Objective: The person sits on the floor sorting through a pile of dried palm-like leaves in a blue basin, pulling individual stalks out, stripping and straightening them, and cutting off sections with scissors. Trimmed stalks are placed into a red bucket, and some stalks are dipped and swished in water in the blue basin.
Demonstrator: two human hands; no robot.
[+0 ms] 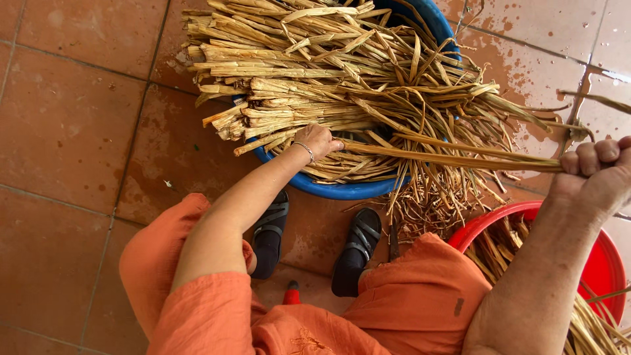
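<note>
a long tan strip (453, 158) of dried fibre runs level across the middle of the view, stretched between the two hands. the left hand (318, 140) pinches its near end with fingers closed, resting on the edge of the heap; a thin bracelet (305, 151) sits at the wrist. the right hand (601, 171) is a closed fist around the strip's far end, with loose tips (585, 112) sticking up past the knuckles. the strip lies just over the heap (315, 72) of flat, pale stalks, their cut ends squared off to the left and their thin tails fanning down to the right. the heap fills a blue tub (348, 190) and spills over its rim. a red tub (601, 263) stands just to the right, under the right forearm, with more stalks in it. below are orange trousers (420, 296), black sandals (358, 246) over dark socks, and a red tile floor (66, 125), wet in patches near the tubs.
</note>
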